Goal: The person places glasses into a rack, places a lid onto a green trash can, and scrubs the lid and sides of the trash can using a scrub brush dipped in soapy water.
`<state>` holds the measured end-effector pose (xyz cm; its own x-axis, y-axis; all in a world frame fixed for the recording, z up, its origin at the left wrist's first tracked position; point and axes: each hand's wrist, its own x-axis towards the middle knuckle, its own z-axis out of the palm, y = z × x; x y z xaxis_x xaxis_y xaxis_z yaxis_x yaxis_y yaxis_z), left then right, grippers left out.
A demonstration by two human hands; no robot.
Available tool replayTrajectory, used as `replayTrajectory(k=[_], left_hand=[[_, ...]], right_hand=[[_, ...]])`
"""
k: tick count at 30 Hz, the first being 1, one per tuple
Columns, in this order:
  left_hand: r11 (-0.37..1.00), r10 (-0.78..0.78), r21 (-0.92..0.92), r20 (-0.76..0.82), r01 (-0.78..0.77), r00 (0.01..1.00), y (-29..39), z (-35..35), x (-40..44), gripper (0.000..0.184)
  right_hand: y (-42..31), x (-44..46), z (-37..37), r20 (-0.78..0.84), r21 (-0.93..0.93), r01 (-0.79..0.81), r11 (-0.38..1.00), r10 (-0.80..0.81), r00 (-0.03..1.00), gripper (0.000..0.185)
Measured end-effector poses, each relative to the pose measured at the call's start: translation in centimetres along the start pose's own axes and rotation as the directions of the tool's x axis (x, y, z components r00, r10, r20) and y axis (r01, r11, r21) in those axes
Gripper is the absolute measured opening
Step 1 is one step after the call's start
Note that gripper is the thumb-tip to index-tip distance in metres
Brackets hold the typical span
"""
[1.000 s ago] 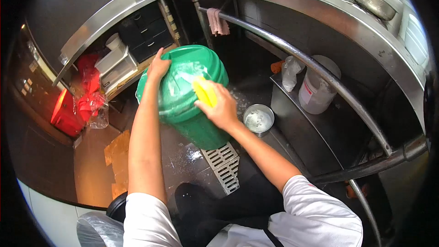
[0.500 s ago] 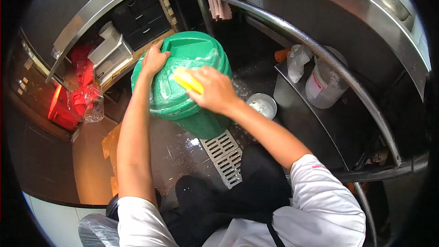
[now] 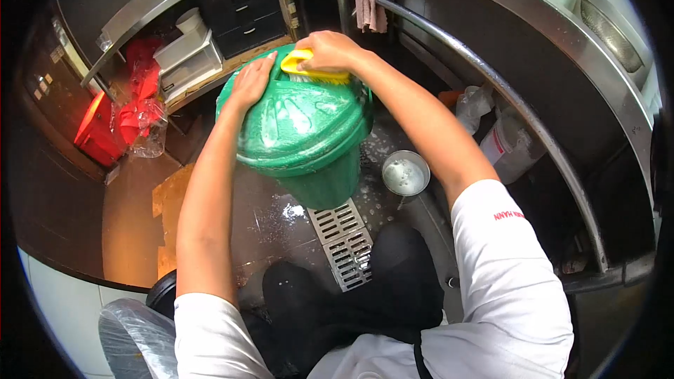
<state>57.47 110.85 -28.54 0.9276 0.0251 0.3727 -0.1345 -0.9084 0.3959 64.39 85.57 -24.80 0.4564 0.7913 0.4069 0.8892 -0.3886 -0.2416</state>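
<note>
A green bin stands on the floor in front of me, its domed lid wet and streaked with suds. My left hand lies on the left part of this lid, fingers stretched out and pressed to the surface. In my right hand is a yellow scrubbing brush, gripped from above. Its bristles face down against the far side of the lid, near the raised handle area. A round metal bowl of whitish, foamy liquid sits on the floor right of the bin.
A slotted floor drain lies between the bin and my knees. To the right, a metal rail carries a pinkish cloth. Behind it stands a white bucket. Red bags and plastic containers are at the left.
My right hand and the brush have moved to the lid's far side. My left hand has flattened on the lid. The view has shifted, and the bin's lid now leans differently.
</note>
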Motion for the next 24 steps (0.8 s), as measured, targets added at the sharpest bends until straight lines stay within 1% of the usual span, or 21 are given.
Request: replayTrajectory(k=[1,2,3,4,5,6,8,9,10,12,13,16,17,18,19,22,24], left_hand=[[0.997,-0.064,-0.045,0.052,0.067,0.997,1.7,-0.5,-0.7,0.056],[0.998,-0.067,0.014,0.042,0.067,0.997,2.7,-0.6,-1.1,0.057],[0.995,-0.074,0.071,0.022,0.073,0.997,3.2,-0.7,-1.7,0.058],[0.988,-0.084,0.126,-0.004,0.084,0.996,3.2,-1.0,-2.2,0.059],[0.990,-0.075,0.122,-0.014,0.077,0.997,2.4,-0.7,-2.0,0.062],[0.989,-0.081,0.126,-0.016,0.082,0.997,2.2,-0.8,-2.0,0.062],[0.987,-0.089,0.131,-0.014,0.090,0.996,2.2,-0.7,-1.8,0.061],[0.992,-0.066,0.105,-0.019,0.068,0.998,1.7,-0.6,-1.6,0.061],[0.995,-0.063,0.073,-0.026,0.065,0.998,1.2,-0.5,-1.6,0.061],[0.998,-0.054,0.020,-0.025,0.054,0.998,1.6,-0.7,-1.6,0.061],[0.998,-0.066,0.007,0.008,0.066,0.998,2.2,-1.1,-1.7,0.062],[0.994,-0.082,0.079,0.080,0.076,0.993,4.1,-1.8,-2.4,0.063],[0.997,-0.059,0.046,0.062,0.056,0.996,4.1,-1.7,-2.5,0.066],[0.997,-0.067,0.040,0.037,0.066,0.997,4.1,-1.4,-2.6,0.067],[0.996,-0.076,0.039,0.018,0.075,0.997,4.3,-1.0,-2.8,0.068],[0.995,-0.101,0.015,0.002,0.101,0.995,4.3,-0.6,-2.2,0.073],[0.995,-0.099,-0.019,-0.002,0.099,0.995,3.8,-0.5,-2.7,0.073]], right_hand=[[0.4,-0.2,-0.1,-0.003,-0.039,0.004,0.999,-0.004,1.000,0.047],[1.5,-1.5,-1.1,0.044,0.028,-0.028,0.999,0.026,0.999,0.046],[2.1,-3.6,-2.2,0.000,-0.101,-0.022,0.995,0.022,1.000,0.043],[2.8,-5.4,-3.0,-0.043,-0.268,-0.110,0.957,0.103,0.994,0.041],[4.0,-6.7,-3.3,-0.068,-0.306,-0.153,0.940,0.139,0.988,0.040],[3.6,-7.7,-3.2,-0.055,-0.314,-0.214,0.925,0.207,0.977,0.039],[2.1,-7.5,-1.4,-0.131,-0.163,-0.206,0.965,0.186,0.974,0.041],[1.3,-6.4,-0.6,-0.155,-0.109,-0.153,0.982,0.135,0.979,0.043],[0.5,-5.0,0.0,-0.134,-0.063,-0.105,0.993,0.095,0.986,0.045],[-1.2,-2.6,0.2,-0.130,-0.088,-0.029,0.996,0.018,0.991,0.047],[-0.9,-3.0,-0.2,-0.077,-0.040,-0.019,0.999,0.016,0.997,0.047],[0.0,-5.2,-2.0,0.055,0.099,0.001,0.995,-0.007,0.998,0.050],[0.0,-6.7,-2.6,0.036,0.023,-0.054,0.998,0.053,0.998,0.049],[-0.4,-7.8,-2.9,0.012,-0.050,-0.109,0.993,0.109,0.994,0.048],[-0.7,-8.0,-2.5,-0.034,-0.045,-0.124,0.991,0.123,0.992,0.046],[-2.8,-4.1,0.3,-0.129,-0.103,-0.065,0.993,0.051,0.990,0.043],[-3.8,-1.9,1.0,-0.131,-0.331,-0.147,0.932,0.109,0.985,0.041]])
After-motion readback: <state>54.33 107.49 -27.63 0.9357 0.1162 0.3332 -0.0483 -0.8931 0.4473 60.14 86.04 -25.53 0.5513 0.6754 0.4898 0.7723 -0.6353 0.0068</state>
